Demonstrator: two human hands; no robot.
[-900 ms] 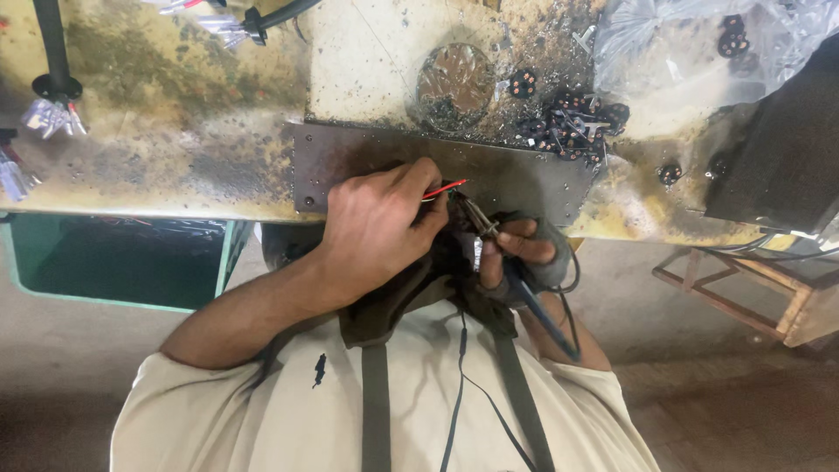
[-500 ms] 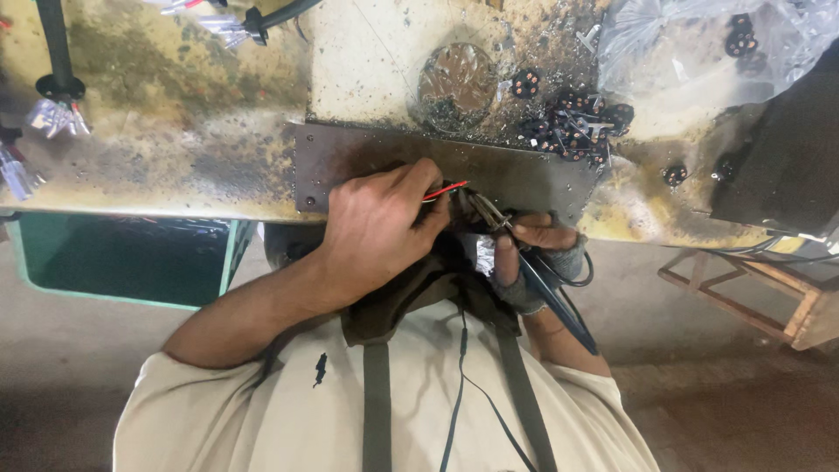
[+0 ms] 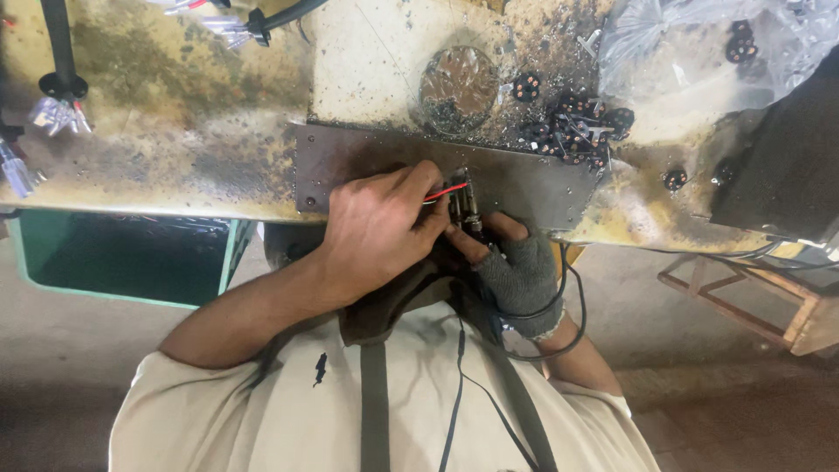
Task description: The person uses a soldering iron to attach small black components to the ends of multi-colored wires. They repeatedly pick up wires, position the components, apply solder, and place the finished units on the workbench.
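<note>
My bare left hand (image 3: 376, 232) rests on the front edge of a dark metal plate (image 3: 524, 179) on the stained workbench. Its fingertips pinch a thin red wire (image 3: 447, 190) beside a small metal connector (image 3: 463, 203). My right hand (image 3: 516, 267), in a grey fingerless glove, meets it from the right. Its thumb and fingers close around the lower end of the same small metal piece. A black cable (image 3: 568, 306) loops around the right wrist. What the right palm holds is hidden.
A heap of small black round parts (image 3: 572, 131) lies behind the plate, near a scorched round disc (image 3: 459, 83) and a clear plastic bag (image 3: 690, 52). A black block (image 3: 786, 166) stands at right, a green bin (image 3: 122, 258) below left, and a wooden frame (image 3: 752, 301) on the floor.
My right hand has turned and closed in under the left hand. The long blue-handled tool that stuck out down to the right is no longer visible. The left hand stays put.
</note>
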